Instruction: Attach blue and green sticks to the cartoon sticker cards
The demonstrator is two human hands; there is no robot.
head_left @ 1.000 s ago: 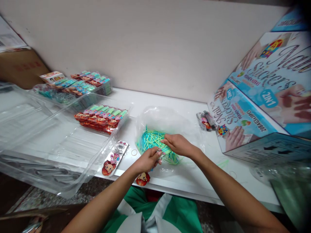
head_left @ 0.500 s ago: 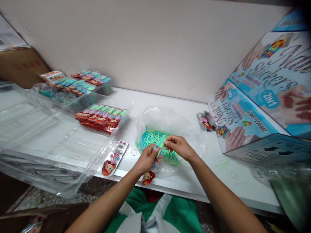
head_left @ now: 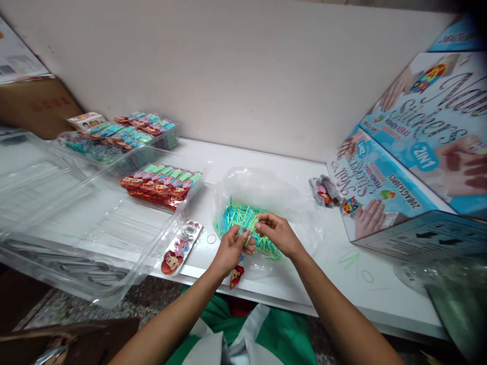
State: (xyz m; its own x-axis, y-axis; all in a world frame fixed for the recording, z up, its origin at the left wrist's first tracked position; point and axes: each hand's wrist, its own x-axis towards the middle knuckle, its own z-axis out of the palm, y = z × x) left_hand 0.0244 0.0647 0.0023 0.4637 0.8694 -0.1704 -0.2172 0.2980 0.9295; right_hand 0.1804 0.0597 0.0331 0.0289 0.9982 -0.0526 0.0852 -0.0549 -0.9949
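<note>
My left hand (head_left: 231, 248) is closed around a small packet (head_left: 236, 277) printed with a red-haired cartoon figure. The packet's lower end hangs below my fingers, over the table's front edge. Right beside it, my right hand (head_left: 279, 235) pinches light green plastic sticks (head_left: 252, 224) at the top of the packet; how many it holds is hidden by the fingers. Under both hands lies a heap of thin green and blue sticks (head_left: 233, 215) in an open clear plastic bag (head_left: 262, 182). Left of my left hand, a similar packet (head_left: 182, 247) lies flat on the table.
Clear plastic trays (head_left: 114, 296) stand at the left, one bearing rows of finished-looking packets (head_left: 160, 185). Further back are more filled trays (head_left: 133, 133) and a cardboard box (head_left: 36, 106). Large blue boxes (head_left: 399, 167) rise on the right. Rubber bands (head_left: 367, 276) and loose green sticks (head_left: 350, 259) lie on the table.
The packet's hanging end has swung slightly right and turned in my left hand. My right hand stays at its top with the sticks. The whole view has shifted a little.
</note>
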